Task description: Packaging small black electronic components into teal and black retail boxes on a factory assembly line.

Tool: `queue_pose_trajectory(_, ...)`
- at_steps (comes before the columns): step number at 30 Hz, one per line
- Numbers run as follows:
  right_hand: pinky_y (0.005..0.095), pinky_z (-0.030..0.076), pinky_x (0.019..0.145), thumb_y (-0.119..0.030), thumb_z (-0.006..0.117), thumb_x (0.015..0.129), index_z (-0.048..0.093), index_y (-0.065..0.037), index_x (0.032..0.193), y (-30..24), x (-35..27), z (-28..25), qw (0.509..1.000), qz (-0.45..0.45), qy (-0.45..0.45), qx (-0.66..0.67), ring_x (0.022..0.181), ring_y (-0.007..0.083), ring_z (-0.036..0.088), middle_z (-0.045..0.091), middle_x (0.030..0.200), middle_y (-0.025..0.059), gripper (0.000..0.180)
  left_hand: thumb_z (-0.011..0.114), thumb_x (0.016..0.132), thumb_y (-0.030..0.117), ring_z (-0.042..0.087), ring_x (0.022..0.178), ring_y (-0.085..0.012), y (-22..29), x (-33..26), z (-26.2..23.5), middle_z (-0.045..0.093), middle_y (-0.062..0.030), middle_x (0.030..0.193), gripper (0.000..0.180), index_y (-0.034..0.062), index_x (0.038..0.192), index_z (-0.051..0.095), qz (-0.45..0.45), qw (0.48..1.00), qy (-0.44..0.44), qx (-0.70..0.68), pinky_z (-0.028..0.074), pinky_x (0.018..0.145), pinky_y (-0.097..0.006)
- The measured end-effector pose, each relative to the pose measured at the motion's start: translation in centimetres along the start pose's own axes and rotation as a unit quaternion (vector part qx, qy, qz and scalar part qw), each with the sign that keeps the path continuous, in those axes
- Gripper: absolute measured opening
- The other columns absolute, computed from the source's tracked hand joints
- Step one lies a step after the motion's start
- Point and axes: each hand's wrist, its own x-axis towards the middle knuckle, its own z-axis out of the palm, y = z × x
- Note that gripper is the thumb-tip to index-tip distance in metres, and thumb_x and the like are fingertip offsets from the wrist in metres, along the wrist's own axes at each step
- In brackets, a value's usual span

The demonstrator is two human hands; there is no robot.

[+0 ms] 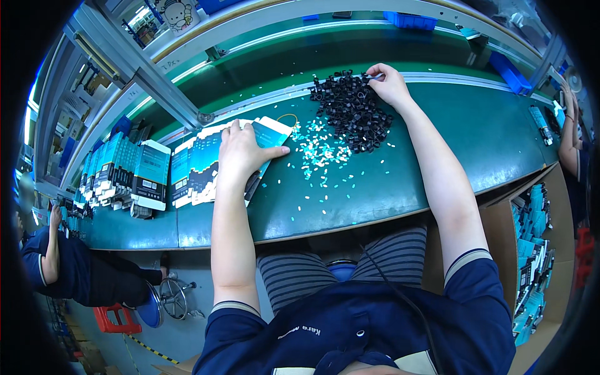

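Note:
My left hand (240,151) lies on a fanned row of flattened blue, white and black cartons (195,164), its thumb stretched out to the right over the end carton. At the far edge of a heap of small black plastic pieces (353,115), my right hand (391,86) pinches one small dark piece between thumb and fingertips. Tiny white and turquoise bits (319,153) are strewn over the green tabletop (281,215) between the cartons and the heap. A thin yellow loop (287,117) shows beside the end carton.
More cartons (125,169) stand in rows at the left. A large cardboard box (565,231) of blue and black cartons is at my right. Blue bins (509,74) sit along the far side, behind a metal rail (450,77). Co-workers (69,262) are at both sides.

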Motion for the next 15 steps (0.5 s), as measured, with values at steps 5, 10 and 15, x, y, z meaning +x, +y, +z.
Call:
queue_pose_trajectory(5,0.0388,0.045,0.09,-0.007,0.049,0.08,0.064,-0.012,0.109,0.3,-0.1,0.6,0.991,-0.093,0.011,-0.098,0.1,0.0296,0.057,0.06,0.109,0.0131,0.033,0.08,0.055,0.052,0.043,0.119,-0.0381,-0.2,0.0,0.3,0.044,-0.0268,0.129,0.094,-0.0106,0.118,0.05,0.021,1.0,0.003,-0.014,0.037,0.1,-0.04)
queue_pose_trajectory(10,0.0416,0.041,0.094,-0.015,0.047,0.084,0.064,-0.016,0.109,1.0,0.4,1.0,0.98,-0.11,0.02,-0.167,0.106,0.0319,0.053,0.058,0.113,0.0105,0.03,0.083,0.05,0.047,0.041,0.119,-0.0361,0.0,0.8,0.3,0.048,-0.0242,0.123,0.096,-0.0096,0.118,0.047,0.024,0.998,-0.016,-0.062,0.035,0.101,-0.038)
queue_pose_trajectory(15,0.0379,0.042,0.092,-0.013,0.057,0.081,0.065,-0.011,0.103,1.3,0.3,0.6,0.986,-0.093,0.017,-0.137,0.101,0.0299,0.055,0.059,0.107,0.0112,0.024,0.085,0.049,0.043,0.047,0.115,-0.0345,0.6,0.7,-0.3,0.051,-0.0244,0.119,0.098,-0.006,0.122,0.042,0.046,0.991,0.023,-0.122,0.038,0.098,-0.038)
